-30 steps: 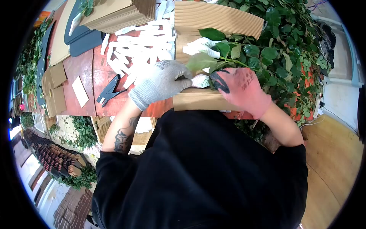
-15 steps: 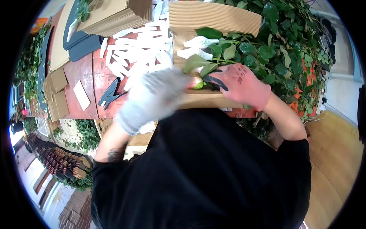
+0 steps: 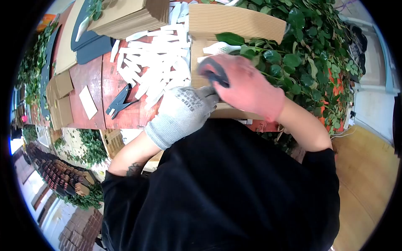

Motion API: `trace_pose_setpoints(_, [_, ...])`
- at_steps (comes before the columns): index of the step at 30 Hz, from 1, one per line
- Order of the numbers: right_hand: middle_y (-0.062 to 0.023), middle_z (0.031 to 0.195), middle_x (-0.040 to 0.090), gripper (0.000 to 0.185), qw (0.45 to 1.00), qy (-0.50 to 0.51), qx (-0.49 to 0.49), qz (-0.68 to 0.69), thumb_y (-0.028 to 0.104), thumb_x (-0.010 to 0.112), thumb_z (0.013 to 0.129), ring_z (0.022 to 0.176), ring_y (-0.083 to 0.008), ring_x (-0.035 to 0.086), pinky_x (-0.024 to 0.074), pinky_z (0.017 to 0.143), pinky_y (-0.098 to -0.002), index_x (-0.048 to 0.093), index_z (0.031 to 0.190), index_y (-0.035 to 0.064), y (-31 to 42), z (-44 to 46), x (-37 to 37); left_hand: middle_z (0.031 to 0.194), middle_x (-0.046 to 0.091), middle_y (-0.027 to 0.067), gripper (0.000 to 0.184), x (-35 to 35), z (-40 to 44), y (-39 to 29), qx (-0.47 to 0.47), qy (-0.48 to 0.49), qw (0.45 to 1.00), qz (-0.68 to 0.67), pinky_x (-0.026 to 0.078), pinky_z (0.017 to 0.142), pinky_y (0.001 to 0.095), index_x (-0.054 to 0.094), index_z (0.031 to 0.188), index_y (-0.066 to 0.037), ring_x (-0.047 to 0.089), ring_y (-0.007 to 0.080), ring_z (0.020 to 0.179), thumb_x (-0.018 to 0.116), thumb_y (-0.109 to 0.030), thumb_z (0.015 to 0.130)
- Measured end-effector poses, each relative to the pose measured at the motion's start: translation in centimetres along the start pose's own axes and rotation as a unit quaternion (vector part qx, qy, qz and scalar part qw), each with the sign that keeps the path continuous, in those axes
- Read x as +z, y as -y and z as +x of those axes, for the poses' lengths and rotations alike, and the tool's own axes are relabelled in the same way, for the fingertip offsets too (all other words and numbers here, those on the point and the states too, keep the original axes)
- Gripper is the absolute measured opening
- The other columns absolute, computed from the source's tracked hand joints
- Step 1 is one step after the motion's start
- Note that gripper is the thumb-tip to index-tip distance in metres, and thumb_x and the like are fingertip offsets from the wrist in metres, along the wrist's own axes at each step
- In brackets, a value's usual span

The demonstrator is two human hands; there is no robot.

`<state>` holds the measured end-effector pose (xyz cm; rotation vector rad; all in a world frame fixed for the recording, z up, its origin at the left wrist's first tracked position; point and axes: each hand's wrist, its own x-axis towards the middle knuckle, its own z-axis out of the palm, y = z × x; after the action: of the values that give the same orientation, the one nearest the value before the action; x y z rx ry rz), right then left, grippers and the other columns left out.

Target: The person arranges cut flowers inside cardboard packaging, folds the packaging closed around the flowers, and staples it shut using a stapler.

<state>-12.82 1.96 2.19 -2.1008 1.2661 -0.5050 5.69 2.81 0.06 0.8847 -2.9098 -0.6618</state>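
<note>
My left hand [image 3: 186, 106], in a grey knitted glove, is at the front of the cardboard with its fingers bent together. Over those fingertips reaches my right hand [image 3: 249, 85], in a pink glove with dark patches at the fingers, curled and closed. The two hands meet, and whatever lies between them is hidden. Just beyond them a rose in a white mesh sleeve [image 3: 222, 48] rests on the corrugated cardboard [image 3: 238, 21], its leafy stem pointing right. A second white sleeve is mostly covered by my right hand.
Many white mesh sleeves [image 3: 157, 62] are heaped left of the cardboard. A black stapler-like tool [image 3: 119, 101] and a white card [image 3: 88, 102] lie on the red table [image 3: 79, 119]. Stacked cardboard [image 3: 130, 27] stands at the back left. Leafy stems [image 3: 310, 67] crowd the right side.
My right hand has moved left and up, over my left fingertips. The left hand, blurred before, is now steadier and slightly lower. The pinkish-green rose bud seen between them is now hidden.
</note>
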Motion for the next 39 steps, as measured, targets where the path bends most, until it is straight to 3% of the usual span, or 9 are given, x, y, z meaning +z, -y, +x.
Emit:
trace_pose_setpoints(2, [-0.0102,0.092,0.060,0.032,0.937,-0.165,-0.107,-0.287,0.017,0.059,0.079,0.077,-0.0259,0.060,0.0472,0.075,-0.0399,0.056,0.110,0.0085,-1.0,-2.8,0.0,0.106,0.064,0.0076,0.033,0.0,0.1,-0.1,0.011,-0.039,0.998,-0.044,0.051,0.066,0.0386,0.061,0.109,-0.009,0.066,0.0240,0.081,0.053,-0.006,0.078])
trace_pose_setpoints(3, [-0.0102,0.092,0.060,0.032,0.938,-0.158,-0.118,-0.286,0.017,0.059,0.079,0.077,-0.0259,0.060,0.0472,0.075,-0.0399,0.056,0.110,0.0085,-1.1,-3.4,-0.5,0.106,0.064,0.0076,0.033,0.3,-0.1,-0.1,0.000,-0.047,0.998,-0.046,0.051,0.066,0.0386,0.061,0.109,-0.009,0.066,0.0240,0.081,0.053,-0.006,0.078])
trace_pose_setpoints(5, [-0.0080,0.093,0.061,0.038,0.935,0.002,0.033,-0.352,0.022,0.063,0.076,0.076,-0.0252,0.061,0.0480,0.071,-0.0398,0.056,0.112,0.0098,-1.3,-4.3,-1.1,0.115,0.064,0.0052,0.035,1.1,-0.5,0.0,-0.007,-0.054,0.998,-0.039,0.051,0.069,0.0351,0.061,0.114,-0.015,0.066,0.0247,0.083,0.058,-0.011,0.079])
trace_pose_setpoints(8, [-0.0082,0.095,0.062,0.039,0.929,-0.008,-0.006,-0.371,0.023,0.064,0.075,0.077,-0.0251,0.063,0.0490,0.067,-0.0372,0.057,0.111,0.0099,-3.5,-5.4,0.0,0.120,0.062,0.0052,0.036,1.0,-0.6,0.2,0.008,-0.057,0.997,-0.050,0.051,0.069,0.0353,0.061,0.115,-0.015,0.067,0.0240,0.082,0.057,-0.009,0.079])
trace_pose_setpoints(21, [-0.0081,0.095,0.062,0.034,0.929,0.025,-0.011,-0.368,0.016,0.056,0.077,0.082,-0.0217,0.062,0.0494,0.067,-0.0348,0.059,0.111,0.0131,-3.5,-4.7,1.0,0.107,0.065,0.0077,0.024,-0.5,0.5,1.8,0.014,0.035,0.996,-0.079,0.050,0.068,0.0356,0.062,0.106,-0.010,0.065,0.0259,0.081,0.057,-0.011,0.082])
trace_pose_setpoints(24, [-0.0098,0.097,0.062,0.035,0.923,-0.066,-0.088,-0.370,0.013,0.055,0.077,0.082,-0.0219,0.062,0.0498,0.068,-0.0344,0.060,0.112,0.0112,-4.7,-5.1,1.7,0.092,0.065,0.0101,0.023,-0.7,1.6,4.0,-0.046,-0.138,0.974,-0.173,0.050,0.072,0.0375,0.065,0.098,-0.007,0.063,0.0290,0.082,0.062,-0.024,0.084])
trace_pose_setpoints(28, [-0.0141,0.098,0.062,0.037,0.941,-0.038,-0.055,-0.331,0.012,0.057,0.075,0.081,-0.0254,0.062,0.0508,0.070,-0.0365,0.060,0.112,0.0061,-4.2,-5.0,1.5,0.086,0.064,0.0110,0.022,0.1,2.6,3.8,-0.055,-0.105,0.991,-0.069,0.049,0.071,0.0399,0.064,0.100,-0.009,0.061,0.0304,0.082,0.059,-0.025,0.086])
trace_pose_setpoints(36, [-0.0162,0.100,0.061,0.037,0.972,-0.044,0.026,-0.231,0.011,0.059,0.075,0.081,-0.0295,0.062,0.0508,0.070,-0.0389,0.059,0.112,0.0044,-4.2,-4.9,1.6,0.078,0.061,0.0125,0.014,0.3,1.3,5.9,-0.055,-0.099,0.987,-0.115,0.047,0.067,0.0386,0.063,0.091,-0.006,0.060,0.0317,0.076,0.062,-0.018,0.083])
trace_pose_setpoints(39, [-0.0127,0.112,0.058,0.040,0.972,0.049,0.130,-0.192,0.013,0.064,0.075,0.097,-0.0303,0.057,0.0459,0.084,-0.0398,0.056,0.115,0.0101,-4.1,-4.8,1.5,0.085,0.064,0.0139,0.015,-0.5,-0.2,7.0,-0.119,-0.078,0.983,-0.113,0.048,0.069,0.0372,0.064,0.093,-0.004,0.062,0.0314,0.079,0.062,-0.013,0.081])
